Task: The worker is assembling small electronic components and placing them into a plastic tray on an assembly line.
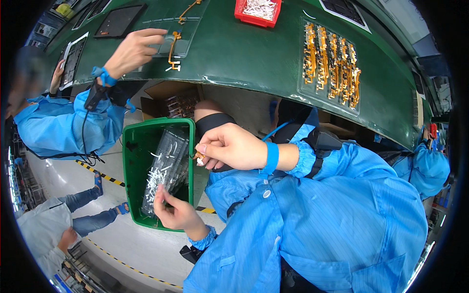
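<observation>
My right hand (228,149) is closed in a pinch at the right rim of a green bin (191,146). Between its fingertips is a small orange flex cable (198,156) with a white bit at its end. Over the bin's near part, my left hand (177,211) has its thumb and forefinger together; anything between them is too small to make out. Below those fingers, inside the bin, many thin white strips (157,176) lie scattered on clear plastic trays (172,146). A blue band circles my right wrist.
On the green table (234,53) lie a clear tray of orange flex cables (332,66), a red box of white pieces (258,10) and a single flex cable (173,51). A co-worker's hand (134,52) hovers beside that cable. A cardboard box (171,93) sits under the table.
</observation>
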### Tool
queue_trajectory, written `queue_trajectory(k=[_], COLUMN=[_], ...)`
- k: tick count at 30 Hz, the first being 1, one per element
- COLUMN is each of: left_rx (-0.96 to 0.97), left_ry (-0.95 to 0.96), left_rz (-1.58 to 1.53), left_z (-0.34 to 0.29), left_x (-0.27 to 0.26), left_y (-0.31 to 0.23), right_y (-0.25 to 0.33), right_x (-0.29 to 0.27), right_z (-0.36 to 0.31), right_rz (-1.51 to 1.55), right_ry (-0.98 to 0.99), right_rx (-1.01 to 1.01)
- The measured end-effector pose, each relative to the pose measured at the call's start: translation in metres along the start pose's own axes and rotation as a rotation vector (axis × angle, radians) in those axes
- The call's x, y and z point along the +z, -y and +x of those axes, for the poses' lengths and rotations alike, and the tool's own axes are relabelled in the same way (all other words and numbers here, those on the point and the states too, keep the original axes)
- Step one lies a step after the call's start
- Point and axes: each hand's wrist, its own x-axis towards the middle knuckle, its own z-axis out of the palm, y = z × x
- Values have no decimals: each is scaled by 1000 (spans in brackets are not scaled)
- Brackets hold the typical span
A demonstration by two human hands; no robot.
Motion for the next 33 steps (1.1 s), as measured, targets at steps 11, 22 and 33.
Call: queue_trajectory(k=[11, 22, 33], left_rx=[273, 155, -339], left_ry=[393, 477, 763], left_rz=[-97, -131, -547], left_z=[20, 20, 34], left_x=[2, 19, 8], left_y=[-50, -51, -46], right_y=[-3, -1, 12], right_x=[10, -1, -16], right_z=[-1, -7, -2], right_rz=[33, -381, -594], right_ry=[45, -8, 231], right_rx=[0, -280, -425])
